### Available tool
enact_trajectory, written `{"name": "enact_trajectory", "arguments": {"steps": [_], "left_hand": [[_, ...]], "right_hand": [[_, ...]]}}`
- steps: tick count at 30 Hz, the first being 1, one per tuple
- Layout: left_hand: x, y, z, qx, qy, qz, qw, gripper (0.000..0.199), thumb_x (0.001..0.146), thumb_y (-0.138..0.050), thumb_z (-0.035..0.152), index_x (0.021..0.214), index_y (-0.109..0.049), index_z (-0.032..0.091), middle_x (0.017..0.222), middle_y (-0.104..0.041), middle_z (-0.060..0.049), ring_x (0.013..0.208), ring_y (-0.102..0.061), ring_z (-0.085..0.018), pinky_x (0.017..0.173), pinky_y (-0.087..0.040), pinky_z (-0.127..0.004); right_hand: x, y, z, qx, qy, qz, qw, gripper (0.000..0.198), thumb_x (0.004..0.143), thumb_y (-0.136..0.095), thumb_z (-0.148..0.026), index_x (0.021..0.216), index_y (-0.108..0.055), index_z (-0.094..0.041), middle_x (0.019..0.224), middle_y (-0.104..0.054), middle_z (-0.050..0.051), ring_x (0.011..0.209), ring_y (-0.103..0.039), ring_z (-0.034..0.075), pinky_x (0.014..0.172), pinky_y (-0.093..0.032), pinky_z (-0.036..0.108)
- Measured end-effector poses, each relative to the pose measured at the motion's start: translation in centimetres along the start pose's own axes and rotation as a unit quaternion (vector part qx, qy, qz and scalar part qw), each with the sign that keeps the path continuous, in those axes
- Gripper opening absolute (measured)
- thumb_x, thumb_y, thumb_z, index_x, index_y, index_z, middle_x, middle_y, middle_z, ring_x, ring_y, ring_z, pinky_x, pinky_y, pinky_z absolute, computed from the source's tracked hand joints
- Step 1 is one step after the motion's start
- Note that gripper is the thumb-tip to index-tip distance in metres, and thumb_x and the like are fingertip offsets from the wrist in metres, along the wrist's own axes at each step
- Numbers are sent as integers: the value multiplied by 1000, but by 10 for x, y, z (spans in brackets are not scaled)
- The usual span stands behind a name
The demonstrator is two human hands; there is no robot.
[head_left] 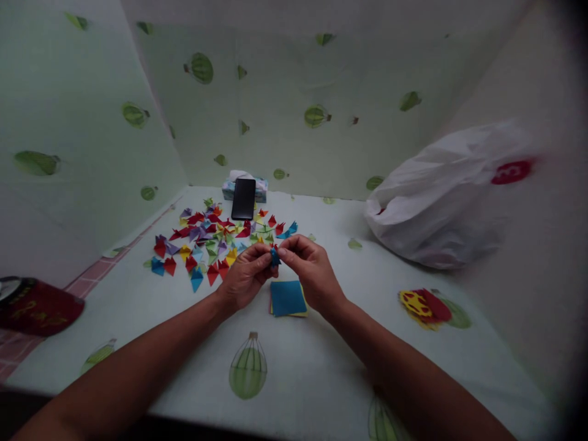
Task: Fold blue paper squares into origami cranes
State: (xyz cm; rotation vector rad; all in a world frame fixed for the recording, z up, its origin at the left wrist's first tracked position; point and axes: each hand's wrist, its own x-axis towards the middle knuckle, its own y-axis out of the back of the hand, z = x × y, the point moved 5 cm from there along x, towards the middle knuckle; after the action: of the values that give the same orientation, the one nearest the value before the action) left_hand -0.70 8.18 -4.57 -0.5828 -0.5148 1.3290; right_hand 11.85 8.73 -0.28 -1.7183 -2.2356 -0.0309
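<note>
Between both hands, above the table, is a small folded piece of blue paper [275, 256]. My left hand [248, 269] pinches it from the left, fingers closed. From the other side my right hand [310, 263] grips it between thumb and fingertips. Fingers cover much of the paper, so its exact shape is hard to make out. Just below the hands lies a stack of square paper sheets [288, 298], blue on top with yellow and pink edges showing. Many folded paper cranes [197, 233] in red, blue, purple, yellow and green are spread behind and left of my left hand.
A black phone [243, 199] leans on a tissue box [261, 188] at the back. On the right sit a white plastic bag [441, 196] and red and yellow cutout pieces [422, 307]. A red can [39, 306] lies at the left edge.
</note>
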Motion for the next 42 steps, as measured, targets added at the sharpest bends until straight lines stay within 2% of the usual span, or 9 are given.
{"name": "enact_trajectory", "arguments": {"steps": [11, 14, 16, 19, 21, 23, 30, 38, 42], "left_hand": [[0, -1, -1, -3, 14, -2, 1000, 28, 61, -93, 26, 77, -73, 16, 66, -68, 2, 54, -61, -8, 54, -52, -19], [0, 0, -1, -10, 10, 4, 1000, 28, 61, -93, 26, 77, -72, 16, 68, -69, 2, 55, -61, -8, 55, -52, -19], [1, 1, -1, -11, 6, 9, 1000, 29, 61, -93, 26, 79, -72, 16, 69, -70, 2, 57, -62, -8, 56, -53, -19], [1, 2, -1, -9, 1, 12, 1000, 29, 63, -92, 26, 80, -71, 15, 71, -70, 1, 58, -63, -8, 59, -55, -19], [1, 1, -1, -12, -1, 11, 1000, 29, 63, -92, 25, 80, -71, 15, 71, -70, 1, 58, -63, -8, 61, -55, -20], [0, 0, -1, -9, -2, 11, 1000, 29, 62, -92, 25, 79, -70, 15, 72, -70, 1, 59, -64, -8, 61, -55, -19], [-4, -5, 1, 23, -18, 20, 999, 31, 62, -92, 28, 75, -68, 13, 70, -69, 1, 60, -63, -8, 62, -55, -20], [-11, -9, 2, 27, -46, 61, 997, 30, 62, -92, 27, 76, -68, 14, 69, -68, 3, 63, -63, -8, 64, -55, -20], [-12, -9, 1, 26, -50, 70, 996, 30, 61, -92, 26, 76, -68, 14, 69, -68, 3, 63, -63, -8, 64, -55, -20]], "right_hand": [[1, -1, -7, -79, 41, -41, 995, 13, 82, -68, -24, 77, -58, -19, 71, -62, -1, 64, -59, 12, 61, -51, 27], [-1, -1, -16, -147, 98, -40, 984, 8, 83, -65, -19, 80, -58, -19, 75, -62, 0, 69, -60, 14, 67, -51, 29], [-4, -3, -23, -231, 170, -37, 957, 6, 84, -62, -14, 82, -58, -19, 78, -62, 1, 74, -60, 16, 70, -50, 31], [-10, -8, -28, -360, 282, -30, 889, 8, 87, -56, -11, 87, -59, -18, 82, -64, 5, 78, -60, 19, 72, -48, 33], [-14, -10, -27, -414, 329, -22, 849, 10, 90, -54, -11, 91, -59, -19, 84, -66, 6, 80, -60, 21, 74, -48, 35], [-15, -11, -25, -444, 354, -11, 823, 10, 92, -52, -12, 93, -60, -19, 85, -68, 7, 81, -61, 22, 76, -49, 36], [-19, -12, -28, -481, 398, 29, 781, 15, 95, -51, -12, 85, -61, -20, 85, -68, 8, 82, -62, 22, 76, -50, 37], [-28, -17, -27, -510, 470, 69, 716, 17, 93, -54, -8, 83, -58, -22, 76, -64, 6, 75, -60, 20, 74, -48, 36], [-30, -17, -24, -505, 481, 65, 714, 16, 93, -53, -9, 87, -60, -21, 76, -64, 6, 72, -59, 20, 74, -48, 37]]}}
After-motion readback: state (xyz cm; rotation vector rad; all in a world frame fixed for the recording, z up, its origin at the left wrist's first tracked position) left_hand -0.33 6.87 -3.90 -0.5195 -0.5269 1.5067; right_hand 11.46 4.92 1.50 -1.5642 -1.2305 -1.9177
